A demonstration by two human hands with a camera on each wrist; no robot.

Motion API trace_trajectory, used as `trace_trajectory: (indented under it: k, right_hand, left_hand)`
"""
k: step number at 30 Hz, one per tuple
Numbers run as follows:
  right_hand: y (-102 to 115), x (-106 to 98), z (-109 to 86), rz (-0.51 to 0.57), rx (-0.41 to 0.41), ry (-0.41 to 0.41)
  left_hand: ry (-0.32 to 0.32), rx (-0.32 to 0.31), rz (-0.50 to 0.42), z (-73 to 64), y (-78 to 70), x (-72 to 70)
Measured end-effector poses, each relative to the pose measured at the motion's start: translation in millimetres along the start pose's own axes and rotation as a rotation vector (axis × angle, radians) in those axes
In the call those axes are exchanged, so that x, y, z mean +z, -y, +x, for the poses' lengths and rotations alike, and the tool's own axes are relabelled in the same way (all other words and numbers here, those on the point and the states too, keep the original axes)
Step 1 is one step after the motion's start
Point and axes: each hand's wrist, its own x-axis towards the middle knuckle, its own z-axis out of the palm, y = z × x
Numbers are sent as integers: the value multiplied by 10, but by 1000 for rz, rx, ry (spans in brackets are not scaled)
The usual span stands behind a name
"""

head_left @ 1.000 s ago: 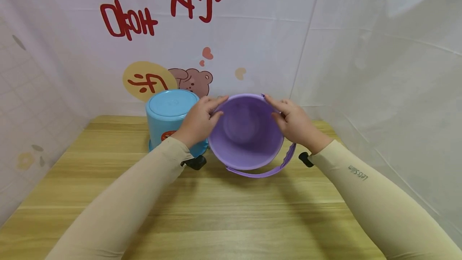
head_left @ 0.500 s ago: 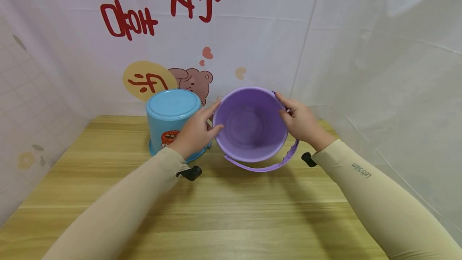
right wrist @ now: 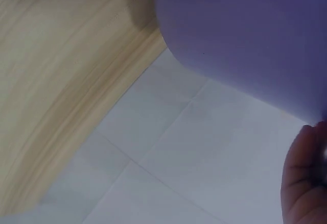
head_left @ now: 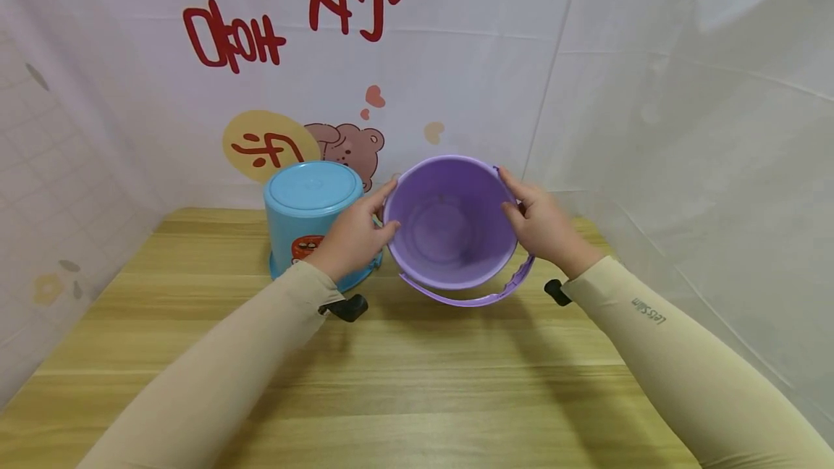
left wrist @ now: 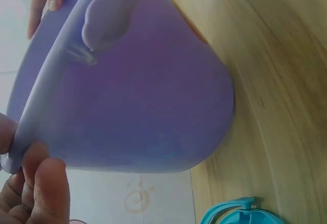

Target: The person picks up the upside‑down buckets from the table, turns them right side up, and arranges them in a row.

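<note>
A purple bucket is tipped with its mouth toward the head camera, showing a bare inside. My left hand grips its rim on the left, thumb at the inner edge and fingers behind, as the left wrist view also shows on the rim. On the right side of the rim my right hand holds on, thumb inside the mouth. The purple handle hangs loose below the mouth. Just left of it, partly behind my left hand, a light blue bucket stands upside down with a red label.
Both buckets are at the back of a wood-grain table. White printed sheeting rises close behind and along both sides. A dark wrist camera sits at each sleeve cuff.
Both hands have shifted the purple bucket slightly up and to the right, tilting its mouth more toward the head camera. Over the last half second it has barely moved. The blue bucket stays put.
</note>
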Motion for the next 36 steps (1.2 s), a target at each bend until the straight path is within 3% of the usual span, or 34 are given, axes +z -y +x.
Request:
trace_trajectory:
  k: [9, 15, 28, 36]
  right_hand:
    - [-53, 65, -46, 67, -32, 35]
    - [-80, 95, -55, 85, -10, 40]
    - [-50, 206, -14, 42, 13, -29]
    - [-32, 245, 13, 46, 69, -23]
  left_hand:
    - [30, -74, -1, 14, -78, -76]
    - [33, -73, 7, 36, -65, -79]
    - [32, -55, 21, 46, -34, -69]
    - [101, -33, 77, -6, -4, -85]
